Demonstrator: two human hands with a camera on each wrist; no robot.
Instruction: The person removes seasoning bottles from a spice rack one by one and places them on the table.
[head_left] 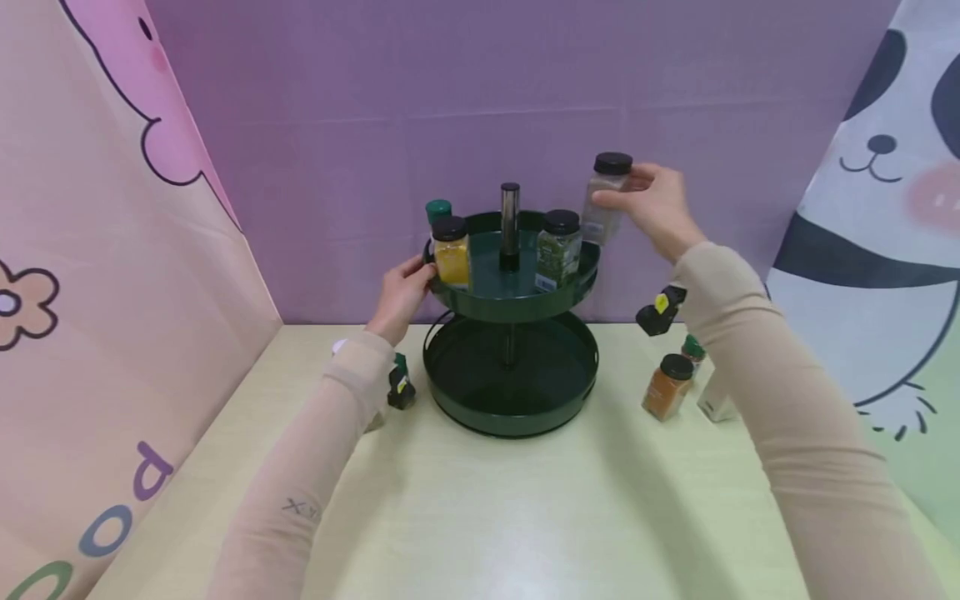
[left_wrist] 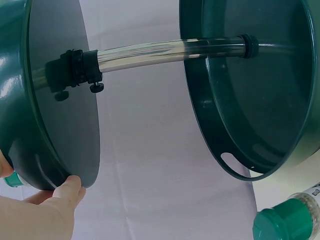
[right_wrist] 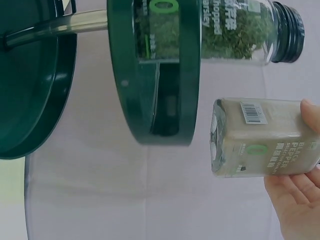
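Observation:
A dark green two-tier round rack (head_left: 513,308) with a central metal post stands on the table. At the upper tray's left rim, my left hand (head_left: 403,293) grips the edge, its fingertips against the wall in the left wrist view. My right hand (head_left: 660,208) holds a black pepper jar (right_wrist: 265,137) with a black lid, upright beside the upper tray's right rim. On that tray stand a chopped parsley jar (head_left: 558,252), a yellow spice jar (head_left: 452,254) and a green-capped jar (head_left: 438,210). The lower tray (head_left: 512,421) holds nothing visible.
Right of the rack are an orange spice jar (head_left: 666,390), a green-capped jar (head_left: 693,348) and a pale container (head_left: 717,400) partly behind the sleeve. A green-capped bottle (left_wrist: 285,220) stands at the left, mostly hidden by my left arm. A purple cloth (head_left: 337,167) hangs behind.

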